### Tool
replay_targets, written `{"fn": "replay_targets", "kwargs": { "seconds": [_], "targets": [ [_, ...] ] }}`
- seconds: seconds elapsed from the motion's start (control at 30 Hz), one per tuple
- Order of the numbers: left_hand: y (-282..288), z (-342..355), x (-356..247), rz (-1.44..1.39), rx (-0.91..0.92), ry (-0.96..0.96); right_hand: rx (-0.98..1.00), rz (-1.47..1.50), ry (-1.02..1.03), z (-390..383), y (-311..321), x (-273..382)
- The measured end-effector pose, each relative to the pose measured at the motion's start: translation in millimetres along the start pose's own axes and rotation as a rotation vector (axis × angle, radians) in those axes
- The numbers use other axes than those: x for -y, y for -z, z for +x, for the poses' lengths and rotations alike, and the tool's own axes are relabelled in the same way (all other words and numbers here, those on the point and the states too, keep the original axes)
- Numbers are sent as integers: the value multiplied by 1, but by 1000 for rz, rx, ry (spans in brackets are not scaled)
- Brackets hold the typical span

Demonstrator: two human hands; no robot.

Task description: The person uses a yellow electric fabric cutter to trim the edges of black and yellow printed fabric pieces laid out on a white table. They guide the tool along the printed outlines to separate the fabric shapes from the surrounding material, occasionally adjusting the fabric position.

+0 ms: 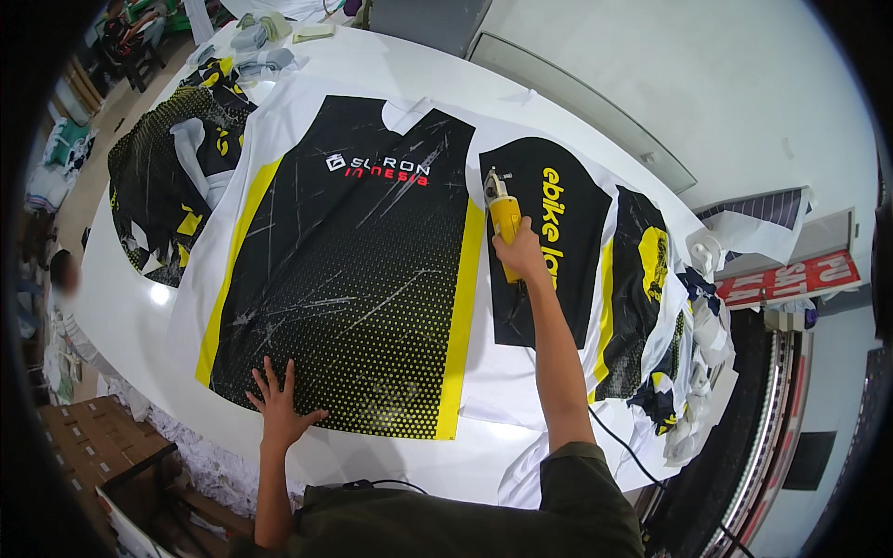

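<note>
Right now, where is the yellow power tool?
The yellow tool is in the right hand, right of centre in the head view, near the left edge of the black sleeve-shaped panel.

And there's the white table [209,418] sweeping right across the middle, light glinting off its left side! Pale wall [753,93] fills the upper right, brown boxes [107,428] crowd the lower left, floor [123,119] peeks through upper left.

cutter [505,217]: part-hidden by right hand [521,253] | worn shirt [446,521]: cropped below
</note>
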State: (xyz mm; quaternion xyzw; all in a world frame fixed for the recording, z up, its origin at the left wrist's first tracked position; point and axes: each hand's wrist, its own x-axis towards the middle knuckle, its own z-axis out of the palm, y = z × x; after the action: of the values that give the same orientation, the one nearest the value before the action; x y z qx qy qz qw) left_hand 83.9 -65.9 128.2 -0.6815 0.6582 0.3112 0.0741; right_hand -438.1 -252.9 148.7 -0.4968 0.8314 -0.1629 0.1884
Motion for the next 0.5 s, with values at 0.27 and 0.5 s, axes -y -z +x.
{"fn": "replay_targets", "kwargs": {
  "seconds": [0.27,0.5],
  "targets": [
    [0,2,-2,10,10,14,9,10,22,51,3,11],
    [0,4,-2,24,29,11,7,7,36,97,4,26]
  ]
}}
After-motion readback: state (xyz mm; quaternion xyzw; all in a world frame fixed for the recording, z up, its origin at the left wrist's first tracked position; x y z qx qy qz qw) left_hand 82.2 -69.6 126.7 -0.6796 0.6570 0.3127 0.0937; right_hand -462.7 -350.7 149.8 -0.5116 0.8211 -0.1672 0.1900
